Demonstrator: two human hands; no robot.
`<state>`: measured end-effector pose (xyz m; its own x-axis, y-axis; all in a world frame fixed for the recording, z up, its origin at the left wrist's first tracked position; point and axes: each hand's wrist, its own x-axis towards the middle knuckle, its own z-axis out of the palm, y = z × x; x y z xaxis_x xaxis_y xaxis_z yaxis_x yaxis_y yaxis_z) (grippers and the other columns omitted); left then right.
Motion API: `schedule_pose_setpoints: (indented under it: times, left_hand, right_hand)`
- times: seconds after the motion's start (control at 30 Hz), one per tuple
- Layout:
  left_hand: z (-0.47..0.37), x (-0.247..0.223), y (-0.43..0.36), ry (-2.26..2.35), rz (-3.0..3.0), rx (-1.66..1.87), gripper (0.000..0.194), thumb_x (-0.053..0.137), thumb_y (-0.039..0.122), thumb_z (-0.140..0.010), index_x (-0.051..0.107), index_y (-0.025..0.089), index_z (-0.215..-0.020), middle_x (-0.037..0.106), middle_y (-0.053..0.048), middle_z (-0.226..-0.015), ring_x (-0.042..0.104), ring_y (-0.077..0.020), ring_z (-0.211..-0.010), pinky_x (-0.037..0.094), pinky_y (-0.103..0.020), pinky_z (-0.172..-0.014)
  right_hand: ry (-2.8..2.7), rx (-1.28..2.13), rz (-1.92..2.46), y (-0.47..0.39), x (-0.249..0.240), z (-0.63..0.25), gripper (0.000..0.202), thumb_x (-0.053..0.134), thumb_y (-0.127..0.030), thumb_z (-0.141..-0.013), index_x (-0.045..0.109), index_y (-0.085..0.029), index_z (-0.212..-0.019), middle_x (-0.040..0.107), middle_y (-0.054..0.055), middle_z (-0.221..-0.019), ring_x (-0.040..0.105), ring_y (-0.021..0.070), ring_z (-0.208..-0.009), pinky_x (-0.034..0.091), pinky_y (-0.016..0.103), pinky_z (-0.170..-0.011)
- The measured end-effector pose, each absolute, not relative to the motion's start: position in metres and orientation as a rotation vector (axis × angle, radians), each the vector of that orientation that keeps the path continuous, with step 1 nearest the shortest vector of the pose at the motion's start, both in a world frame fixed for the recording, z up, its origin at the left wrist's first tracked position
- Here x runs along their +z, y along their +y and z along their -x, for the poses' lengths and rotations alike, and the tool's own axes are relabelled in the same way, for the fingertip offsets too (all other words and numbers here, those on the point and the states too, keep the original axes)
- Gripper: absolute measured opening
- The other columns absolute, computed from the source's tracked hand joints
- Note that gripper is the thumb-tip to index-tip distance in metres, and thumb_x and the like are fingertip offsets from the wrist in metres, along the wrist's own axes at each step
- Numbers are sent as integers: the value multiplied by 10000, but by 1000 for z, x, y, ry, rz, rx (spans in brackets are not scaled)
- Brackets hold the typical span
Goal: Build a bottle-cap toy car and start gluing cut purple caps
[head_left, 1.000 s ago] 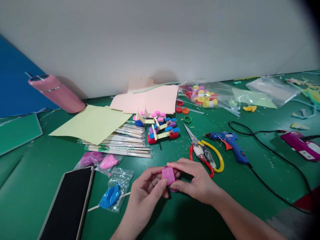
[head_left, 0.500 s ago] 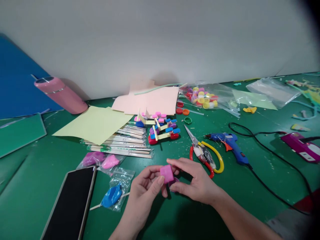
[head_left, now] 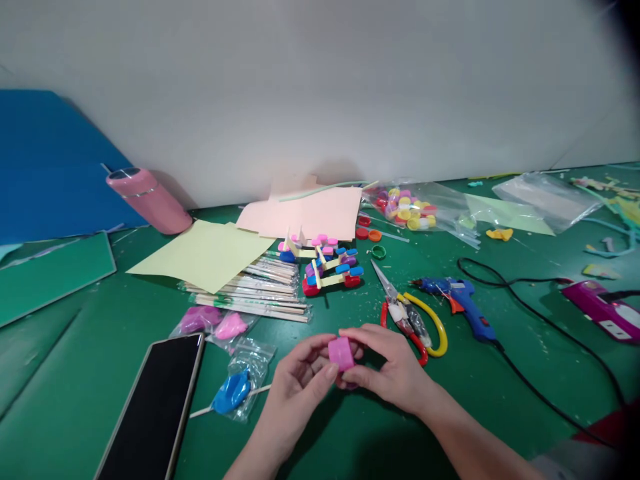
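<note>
In front of me my left hand (head_left: pixel 307 373) pinches a squarish pink clay piece (head_left: pixel 341 353) between thumb and fingers. My right hand (head_left: pixel 390 363) curves round from the other side, its fingertips touching the piece's right edge. Under the right thumb shows a sliver of a purple bottle cap (head_left: pixel 351 385), mostly hidden by the fingers. Beyond the hands stand small models (head_left: pixel 333 280) made of wooden sticks and coloured bottle caps. Scissors (head_left: pixel 407 317) with one red and one yellow handle lie just past my right hand.
A blue glue gun (head_left: pixel 463 300) with a black cord lies right, near a purple power strip (head_left: pixel 603 310). On the left are a phone (head_left: pixel 150 407), bagged blue clay (head_left: pixel 231 392), wrapped sticks (head_left: pixel 260 297) and a pink bottle (head_left: pixel 155 203). Bagged caps (head_left: pixel 405 207) lie at the back.
The right fingertips have closed in on the pink clay piece, and the purple cap is now more covered. The view has shifted slightly, so things sit lower and the left side's things further right.
</note>
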<state>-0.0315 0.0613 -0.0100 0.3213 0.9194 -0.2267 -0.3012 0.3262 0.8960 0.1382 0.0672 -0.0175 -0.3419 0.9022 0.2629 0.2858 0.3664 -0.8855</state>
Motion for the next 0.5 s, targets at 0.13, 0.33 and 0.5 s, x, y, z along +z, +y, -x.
schedule_pose_setpoints:
  times: [0.13,0.33,0.5]
  left_hand:
    - [30,-8,62,903,-873,940,181,602,204,-751,621,180,-929,681,-46,-863,581,-99,-635,473,-229,-659]
    - [30,-12,62,888,-872,945,157,560,205,-784,610,178,-930,671,-31,-822,552,-87,-579,455,-234,-627]
    - [30,-11,61,872,-886,943,151,539,215,-794,608,141,-906,660,-47,-792,550,-102,-553,443,-258,-602]
  right_hand:
    - [-1830,978,1024,69,-19,-139,453,670,-306,-711,550,-178,-1128,554,21,-786,516,139,-696,431,254,-653]
    - [-1839,996,960,71,-18,-140,513,678,-355,-692,527,-217,-1162,553,18,-811,518,148,-724,438,275,-689]
    - [-1836,1013,954,71,-19,-140,444,654,-281,-725,537,-226,-1150,556,19,-822,522,143,-737,441,271,-695]
